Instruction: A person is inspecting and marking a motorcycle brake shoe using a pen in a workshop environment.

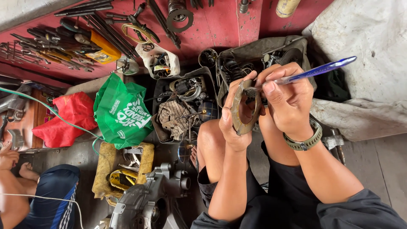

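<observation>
View from my head, looking down over my knees. My left hand [234,123] is curled around a worn metal ring [242,111], thumb and fingers clamping its rim so it stands nearly upright, its open face turned towards my right hand [288,99]. My right hand, wearing a wristwatch [305,140], pinches a blue-handled tool [316,71]; the handle's long axis runs up and to the right, its working tip meeting the ring's top edge, just beside my left fingertips. The ring sits between both hands, above a grey tray of parts [186,101]. A green bag [123,112] lies to the left, well apart.
</observation>
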